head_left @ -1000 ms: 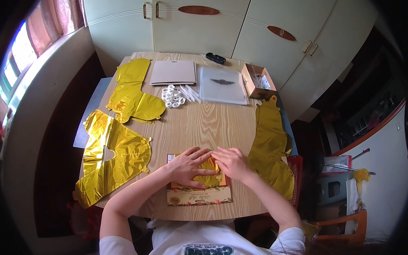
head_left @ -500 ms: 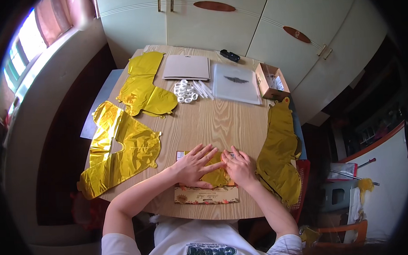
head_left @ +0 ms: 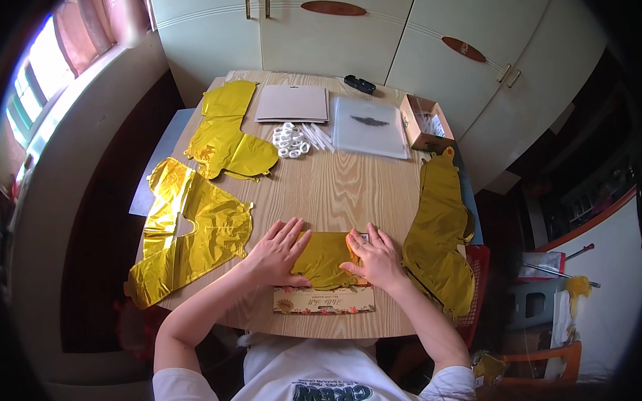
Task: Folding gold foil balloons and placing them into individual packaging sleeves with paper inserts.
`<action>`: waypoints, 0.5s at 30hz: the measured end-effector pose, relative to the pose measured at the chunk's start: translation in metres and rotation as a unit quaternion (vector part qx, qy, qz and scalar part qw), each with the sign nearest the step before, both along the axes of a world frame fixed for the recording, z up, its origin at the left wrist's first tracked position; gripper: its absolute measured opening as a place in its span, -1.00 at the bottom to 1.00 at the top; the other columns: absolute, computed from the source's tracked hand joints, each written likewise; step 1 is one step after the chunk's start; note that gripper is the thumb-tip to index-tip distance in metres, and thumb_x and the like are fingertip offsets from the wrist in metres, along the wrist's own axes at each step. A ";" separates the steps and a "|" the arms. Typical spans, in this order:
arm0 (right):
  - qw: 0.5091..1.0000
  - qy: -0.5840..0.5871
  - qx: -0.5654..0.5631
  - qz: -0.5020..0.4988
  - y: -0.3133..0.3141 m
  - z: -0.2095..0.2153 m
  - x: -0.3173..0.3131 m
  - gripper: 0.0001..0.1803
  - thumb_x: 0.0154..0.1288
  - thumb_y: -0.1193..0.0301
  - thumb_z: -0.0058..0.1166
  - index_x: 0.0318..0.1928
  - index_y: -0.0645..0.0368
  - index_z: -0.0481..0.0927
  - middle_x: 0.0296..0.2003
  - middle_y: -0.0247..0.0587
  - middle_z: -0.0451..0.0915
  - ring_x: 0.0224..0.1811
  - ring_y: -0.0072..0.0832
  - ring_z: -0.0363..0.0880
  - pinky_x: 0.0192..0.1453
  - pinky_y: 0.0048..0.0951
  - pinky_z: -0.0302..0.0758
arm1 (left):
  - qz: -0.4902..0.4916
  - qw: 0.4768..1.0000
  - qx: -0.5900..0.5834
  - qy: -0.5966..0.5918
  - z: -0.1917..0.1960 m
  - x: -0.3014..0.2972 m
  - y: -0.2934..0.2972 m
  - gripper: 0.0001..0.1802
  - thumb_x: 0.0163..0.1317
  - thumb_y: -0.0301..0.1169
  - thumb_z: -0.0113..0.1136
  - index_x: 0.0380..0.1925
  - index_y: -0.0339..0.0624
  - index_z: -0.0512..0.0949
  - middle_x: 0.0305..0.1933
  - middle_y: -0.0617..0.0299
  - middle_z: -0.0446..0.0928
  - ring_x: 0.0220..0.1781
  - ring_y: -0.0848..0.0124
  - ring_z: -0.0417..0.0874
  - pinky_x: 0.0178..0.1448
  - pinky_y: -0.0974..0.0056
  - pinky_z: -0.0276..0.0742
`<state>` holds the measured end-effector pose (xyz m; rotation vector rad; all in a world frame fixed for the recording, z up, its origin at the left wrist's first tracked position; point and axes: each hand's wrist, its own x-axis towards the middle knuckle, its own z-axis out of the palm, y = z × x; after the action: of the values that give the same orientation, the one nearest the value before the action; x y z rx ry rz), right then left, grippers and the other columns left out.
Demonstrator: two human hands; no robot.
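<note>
A folded gold foil balloon (head_left: 324,260) lies flat on a printed beige card (head_left: 324,300) with leaf motifs, close to the table's near edge. The card's header shows below the foil, on the side towards me. My left hand (head_left: 277,255) rests with fingers stretched out at the foil's left edge, its thumb over the lower left corner. At the opposite edge my right hand (head_left: 376,259) lies with spread fingers, thumb on the foil. A small orange patch shows beside the right fingertips. Both palms hide parts of the card underneath.
Flattened gold foil balloons lie at left (head_left: 202,226), far left (head_left: 230,133) and right (head_left: 439,239). Towards the back are stacked beige cards (head_left: 291,102), white ribbon rolls (head_left: 289,141), straws (head_left: 319,137), clear plastic bags (head_left: 370,131), an open box (head_left: 427,129) and a black object (head_left: 359,84).
My hands have moved apart from over the middle of the foil to its left and right edges. More of the gold foil shows between them.
</note>
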<state>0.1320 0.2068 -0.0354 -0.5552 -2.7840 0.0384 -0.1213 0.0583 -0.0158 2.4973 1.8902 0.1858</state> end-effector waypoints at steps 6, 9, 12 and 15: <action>0.998 -0.055 -0.010 0.005 0.000 0.005 0.003 0.03 0.08 -0.42 -0.02 0.32 0.14 0.44 0.34 -0.23 0.41 0.44 0.10 0.20 0.50 -0.01 0.09 | 0.013 1.000 -0.023 0.004 -0.003 -0.004 -0.004 0.27 0.05 0.54 -0.09 0.42 -0.40 0.08 0.51 -0.25 0.05 0.59 -0.03 -0.01 0.57 -0.15 -0.16; 0.996 -0.083 -0.012 0.008 -0.001 0.010 0.004 0.14 -0.02 -0.49 -0.03 0.35 0.14 0.39 0.37 -0.20 0.37 0.45 0.12 0.17 0.51 0.03 0.06 | 0.018 0.999 -0.039 0.008 0.001 -0.006 -0.006 0.29 0.03 0.55 -0.08 0.43 -0.39 0.06 0.52 -0.23 0.03 0.59 -0.02 -0.03 0.57 -0.16 -0.17; 0.995 -0.097 -0.021 0.009 -0.001 0.013 0.005 0.20 -0.09 -0.53 -0.02 0.37 0.15 0.36 0.39 -0.19 0.34 0.47 0.12 0.14 0.51 0.06 0.04 | 0.020 0.999 -0.047 0.008 0.003 -0.007 -0.010 0.29 0.03 0.55 -0.08 0.44 -0.39 0.06 0.52 -0.23 0.03 0.60 0.00 -0.06 0.58 -0.16 -0.18; 0.993 -0.115 -0.034 0.005 -0.001 0.016 0.004 0.23 -0.12 -0.53 0.01 0.39 0.15 0.31 0.41 -0.19 0.30 0.50 0.09 0.08 0.51 0.05 0.02 | 0.029 0.998 -0.053 0.017 0.005 -0.010 -0.015 0.24 0.09 0.52 -0.11 0.43 -0.39 0.07 0.53 -0.21 0.03 0.61 0.01 -0.08 0.58 -0.16 -0.20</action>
<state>0.1363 0.2056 -0.0198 -0.5973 -3.0198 0.0750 -0.1314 0.0433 -0.0108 2.3958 1.9318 0.0423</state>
